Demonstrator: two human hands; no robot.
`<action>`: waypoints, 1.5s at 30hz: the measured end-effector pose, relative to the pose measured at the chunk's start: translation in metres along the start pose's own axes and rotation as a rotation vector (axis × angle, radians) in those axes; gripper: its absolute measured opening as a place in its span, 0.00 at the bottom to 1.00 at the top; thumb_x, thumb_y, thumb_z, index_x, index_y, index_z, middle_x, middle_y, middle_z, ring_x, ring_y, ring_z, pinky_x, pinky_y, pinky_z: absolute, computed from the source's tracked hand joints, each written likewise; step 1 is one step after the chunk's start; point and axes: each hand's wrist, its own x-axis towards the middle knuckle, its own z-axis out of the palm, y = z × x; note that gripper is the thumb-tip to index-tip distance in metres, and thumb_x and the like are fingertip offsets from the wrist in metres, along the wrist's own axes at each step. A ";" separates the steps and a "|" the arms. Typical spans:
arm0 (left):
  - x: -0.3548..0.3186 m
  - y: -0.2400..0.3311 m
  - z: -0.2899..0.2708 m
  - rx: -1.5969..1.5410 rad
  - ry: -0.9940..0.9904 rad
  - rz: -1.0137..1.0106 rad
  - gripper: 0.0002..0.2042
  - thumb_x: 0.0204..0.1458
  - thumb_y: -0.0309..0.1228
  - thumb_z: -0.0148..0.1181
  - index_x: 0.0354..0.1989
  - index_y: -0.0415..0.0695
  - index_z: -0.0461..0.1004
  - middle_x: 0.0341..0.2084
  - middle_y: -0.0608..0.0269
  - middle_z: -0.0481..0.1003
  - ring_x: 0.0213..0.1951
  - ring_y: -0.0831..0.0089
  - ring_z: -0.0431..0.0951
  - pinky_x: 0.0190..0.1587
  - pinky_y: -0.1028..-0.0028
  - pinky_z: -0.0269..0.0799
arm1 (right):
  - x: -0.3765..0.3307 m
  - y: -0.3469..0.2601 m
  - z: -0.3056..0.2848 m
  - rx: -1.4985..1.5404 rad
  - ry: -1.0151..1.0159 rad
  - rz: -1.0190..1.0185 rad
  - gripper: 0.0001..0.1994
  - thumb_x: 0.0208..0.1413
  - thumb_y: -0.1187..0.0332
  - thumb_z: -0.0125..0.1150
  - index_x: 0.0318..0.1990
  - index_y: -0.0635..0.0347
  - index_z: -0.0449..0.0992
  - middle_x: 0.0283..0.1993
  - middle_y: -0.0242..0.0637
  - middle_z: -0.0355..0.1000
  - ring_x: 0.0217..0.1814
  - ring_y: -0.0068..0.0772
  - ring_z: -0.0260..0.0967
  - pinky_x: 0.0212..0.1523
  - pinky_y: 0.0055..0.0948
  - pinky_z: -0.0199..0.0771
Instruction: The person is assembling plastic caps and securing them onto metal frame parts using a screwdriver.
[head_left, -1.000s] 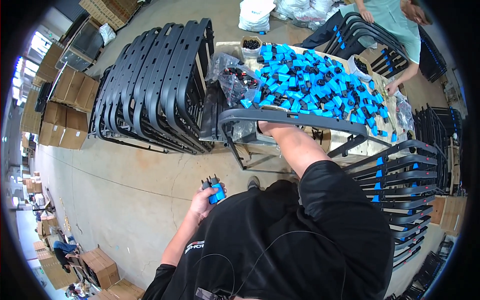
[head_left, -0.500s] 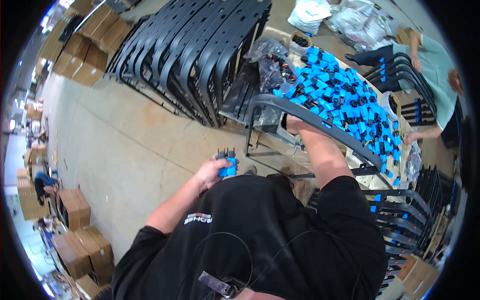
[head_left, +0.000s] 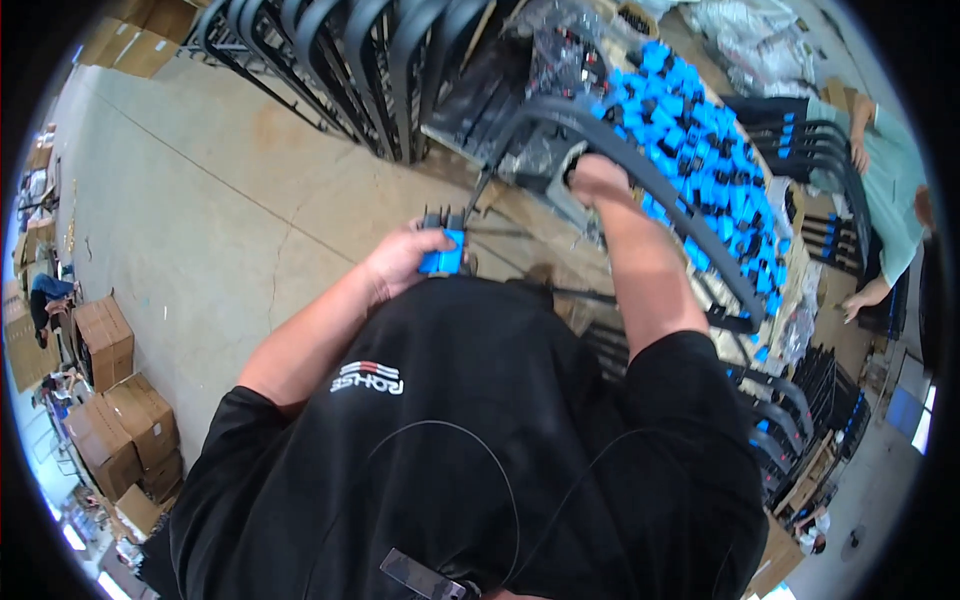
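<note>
My left hand (head_left: pixel 402 262) is closed around a pair of blue-and-black plastic clips (head_left: pixel 441 252), held upright in front of my body with black prongs on top. My right hand (head_left: pixel 600 180) reaches down into a small open container (head_left: pixel 570 205) at the near edge of the worktable. Its fingers are hidden inside, so what they touch does not show. A curved black metal frame (head_left: pixel 655 186) stands on the table's near side, arching just beyond my right hand and forearm. Behind it spreads a large heap of blue and black plastic clips (head_left: pixel 700 150).
Several curved black frames (head_left: pixel 365 80) stand in a row at the far left, and more (head_left: pixel 785 410) at the right. A co-worker in a pale green top (head_left: pixel 895 200) handles frames across the table. Cardboard boxes (head_left: pixel 140 415) are stacked at the left. Clear plastic bags (head_left: pixel 750 45) lie behind.
The view has shifted, so the table and frames sit higher in the picture. My left hand still holds the clips, and my right hand remains at the container.
</note>
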 end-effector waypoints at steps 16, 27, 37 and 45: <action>-0.005 0.001 0.016 0.071 0.036 -0.020 0.18 0.52 0.26 0.59 0.51 0.32 0.71 0.41 0.51 0.79 0.40 0.62 0.81 0.49 0.63 0.79 | -0.018 0.033 0.008 0.281 0.211 0.018 0.23 0.66 0.56 0.41 0.52 0.66 0.74 0.61 0.55 0.72 0.58 0.58 0.73 0.59 0.48 0.72; 0.029 0.007 0.053 0.245 -0.056 -0.073 0.21 0.55 0.33 0.66 0.52 0.31 0.73 0.43 0.50 0.81 0.43 0.62 0.83 0.45 0.66 0.79 | -0.226 0.037 -0.003 2.647 -0.222 -0.022 0.14 0.66 0.58 0.46 0.34 0.58 0.69 0.25 0.30 0.62 0.23 0.24 0.54 0.26 0.27 0.57; 0.081 -0.015 0.136 0.436 -0.393 -0.258 0.21 0.51 0.30 0.71 0.50 0.31 0.75 0.43 0.51 0.81 0.43 0.62 0.83 0.50 0.66 0.79 | -0.327 0.046 0.021 2.747 0.249 0.021 0.15 0.61 0.63 0.49 0.44 0.66 0.74 0.35 0.38 0.68 0.28 0.29 0.61 0.29 0.28 0.61; 0.087 -0.043 0.210 0.720 -0.468 -0.410 0.19 0.54 0.35 0.68 0.48 0.34 0.79 0.39 0.56 0.83 0.41 0.69 0.83 0.43 0.72 0.78 | -0.384 0.059 -0.001 2.736 0.419 0.002 0.22 0.61 0.62 0.49 0.57 0.68 0.73 0.51 0.46 0.76 0.47 0.40 0.74 0.41 0.32 0.71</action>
